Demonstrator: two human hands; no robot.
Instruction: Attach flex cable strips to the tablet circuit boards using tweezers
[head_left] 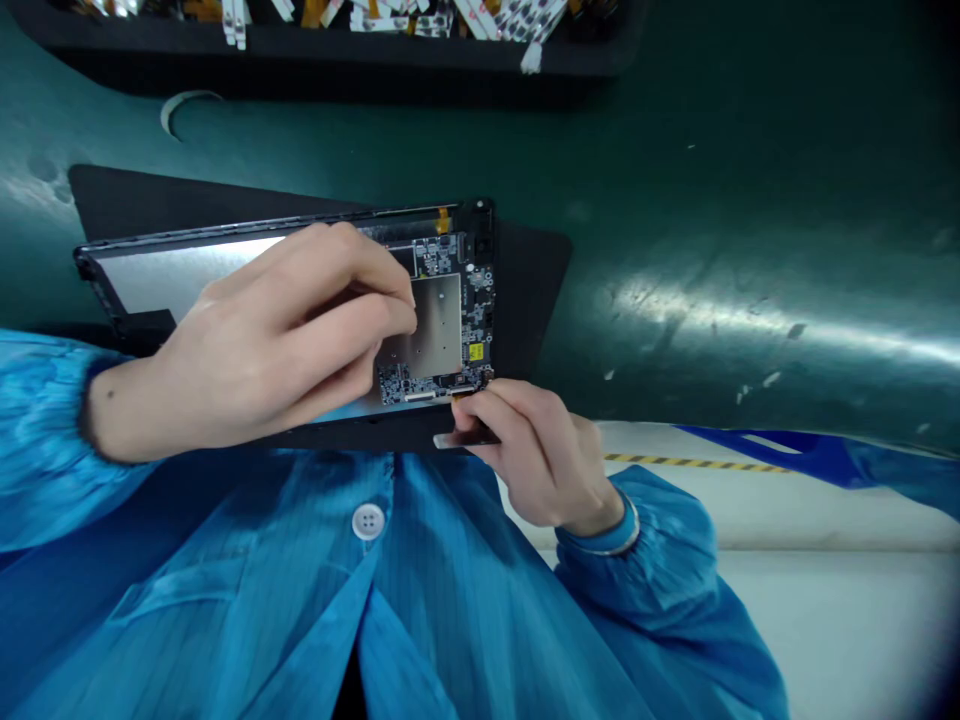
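Dark green worktop [750, 200] runs under everything, with a black tray [300, 60] of flat flex strips [517, 20] along its far side. On a black mat [532, 290] lies a tablet [180, 280] with its back open: a bare, pale panel fills one part, and a circuit board [450, 260] with a metal shield [435, 325] fitted on it fills the other. No back cover is on, and whether each connector is seated is too small to tell. The left hand [262, 340] is bunched, its fingertips pinched together at the shield's edge, and anything they hold is hidden. The right hand [540, 450] grips a thin flat strip [450, 441], its fingertips [472, 400] at the board's lower edge. Blue sleeves [45, 430] cover both wrists.
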